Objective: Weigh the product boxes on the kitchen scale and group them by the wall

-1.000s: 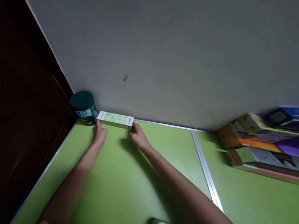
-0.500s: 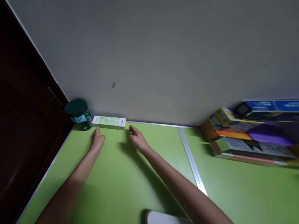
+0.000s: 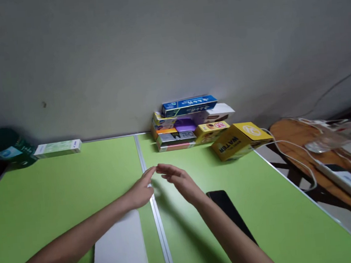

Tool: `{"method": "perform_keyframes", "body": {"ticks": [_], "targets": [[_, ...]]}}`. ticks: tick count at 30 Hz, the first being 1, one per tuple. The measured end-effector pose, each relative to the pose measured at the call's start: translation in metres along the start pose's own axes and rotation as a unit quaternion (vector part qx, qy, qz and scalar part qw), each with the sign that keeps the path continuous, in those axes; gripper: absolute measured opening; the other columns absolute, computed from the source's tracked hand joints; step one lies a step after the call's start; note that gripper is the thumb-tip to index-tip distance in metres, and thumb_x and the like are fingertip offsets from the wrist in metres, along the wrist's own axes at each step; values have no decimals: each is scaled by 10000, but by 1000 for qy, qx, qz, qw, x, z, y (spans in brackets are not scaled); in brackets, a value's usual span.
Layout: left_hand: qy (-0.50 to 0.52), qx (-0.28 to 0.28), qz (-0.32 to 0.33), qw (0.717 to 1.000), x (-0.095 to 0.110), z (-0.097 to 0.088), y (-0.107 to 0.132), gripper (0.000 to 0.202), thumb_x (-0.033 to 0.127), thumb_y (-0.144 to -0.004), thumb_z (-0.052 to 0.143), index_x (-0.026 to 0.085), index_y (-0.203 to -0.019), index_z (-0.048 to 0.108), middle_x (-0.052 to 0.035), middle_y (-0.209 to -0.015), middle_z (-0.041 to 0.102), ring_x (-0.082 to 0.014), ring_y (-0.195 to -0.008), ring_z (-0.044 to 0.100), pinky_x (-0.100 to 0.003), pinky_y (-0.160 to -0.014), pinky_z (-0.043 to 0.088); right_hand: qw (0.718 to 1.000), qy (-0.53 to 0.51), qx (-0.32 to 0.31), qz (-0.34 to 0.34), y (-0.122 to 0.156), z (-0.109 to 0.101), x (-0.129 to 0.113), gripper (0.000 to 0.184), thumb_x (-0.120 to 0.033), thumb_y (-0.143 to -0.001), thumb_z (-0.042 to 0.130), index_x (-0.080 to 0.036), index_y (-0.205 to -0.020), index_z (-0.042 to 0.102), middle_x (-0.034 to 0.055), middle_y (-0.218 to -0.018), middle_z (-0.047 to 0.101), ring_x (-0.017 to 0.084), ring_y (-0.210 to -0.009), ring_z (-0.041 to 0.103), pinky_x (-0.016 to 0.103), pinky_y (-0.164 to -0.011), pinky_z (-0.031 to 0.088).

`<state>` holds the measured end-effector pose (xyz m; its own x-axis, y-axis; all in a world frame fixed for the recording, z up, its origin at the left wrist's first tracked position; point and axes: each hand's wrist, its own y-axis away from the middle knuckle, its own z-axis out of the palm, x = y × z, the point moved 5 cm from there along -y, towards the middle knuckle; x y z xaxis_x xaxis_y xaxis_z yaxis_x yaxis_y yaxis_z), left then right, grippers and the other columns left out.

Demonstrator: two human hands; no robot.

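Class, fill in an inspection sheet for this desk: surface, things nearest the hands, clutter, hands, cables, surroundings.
Surface: green table, metal seam down the middle.
Things at hand: white slab by the left forearm; black phone by the right forearm.
Clutter: stacked boxes against the wall, yellow box beside them; green-white carton and dark green jar far left.
Hands: left hand and right hand open, empty, fingertips close together.
Cables: white cable off the right edge; power strip beyond.
Surroundings: grey wall; wooden side table.
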<state>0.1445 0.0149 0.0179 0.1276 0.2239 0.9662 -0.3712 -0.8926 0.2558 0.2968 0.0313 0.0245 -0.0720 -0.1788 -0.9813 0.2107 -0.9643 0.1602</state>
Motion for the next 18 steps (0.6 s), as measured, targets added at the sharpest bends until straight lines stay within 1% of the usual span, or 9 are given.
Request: {"method": "perform_keyframes", "body": {"ticks": [2,4,6,8,10,13,15,18], "targets": [[-18,13,7,1000,10,26,-32,748,92,-692,521,216,-1417,388,-59,-1529,289,-291,-1396,281,-456,-1147,231,996,4,89,-17,-4,-48,3,454,-174,-588,554,-232,-1012,704,78,-1108,716,275,-1078,633,478,-957,443],[-30,35,7,999,18,42,-62,770,113,-719,529,171,-1453,305,-87,-1554,210,-298,-1420,201,-460,-1161,181,985,14,167,-34,-13,-92,4,484,-207,-566,563,-213,-1033,690,101,-1144,696,301,-1108,611,496,-959,436],[-35,54,9,998,24,48,-88,814,113,-732,529,141,-1480,211,-100,-1574,121,-298,-1432,139,-448,-1171,137,973,24,222,-49,-27,-128,2,549,-226,-543,549,-204,-1079,668,111,-1220,652,324,-1180,554,518,-988,404],[-41,77,13,996,27,49,-109,864,79,-712,530,133,-1488,155,-90,-1585,57,-272,-1442,55,-402,-1182,76,964,33,255,-63,-44,-154,-1,606,-230,-527,528,-203,-1120,648,104,-1277,613,331,-1241,493,524,-1025,365],[-46,101,14,994,25,47,-125,911,45,-686,523,161,-1492,116,-60,-1592,11,-234,-1443,-28,-360,-1182,15,957,44,276,-77,-59,-172,-3,636,-229,-522,514,-207,-1146,636,91,-1290,604,324,-1265,467,513,-1048,344],[-52,132,7,990,18,43,-145,966,17,-664,520,199,-1491,56,-36,-1595,-20,-207,-1438,-92,-350,-1178,-26,950,58,291,-93,-77,-184,-2,658,-230,-532,514,-209,-1182,615,83,-1288,606,313,-1265,467,502,-1048,350],[-54,150,-2,987,13,41,-154,976,10,-665,521,190,-1488,28,-51,-1595,-15,-214,-1441,-87,-357,-1179,-22,947,64,299,-96,-83,-186,1,669,-231,-540,520,-194,-1203,600,99,-1288,603,315,-1249,484,501,-1032,369],[-51,162,-12,985,7,38,-165,952,10,-681,517,184,-1484,37,-69,-1594,39,-230,-1452,-20,-367,-1183,12,944,69,309,-95,-87,-187,7,685,-233,-551,520,-161,-1230,576,124,-1292,598,305,-1225,512,484,-1031,378]]}}
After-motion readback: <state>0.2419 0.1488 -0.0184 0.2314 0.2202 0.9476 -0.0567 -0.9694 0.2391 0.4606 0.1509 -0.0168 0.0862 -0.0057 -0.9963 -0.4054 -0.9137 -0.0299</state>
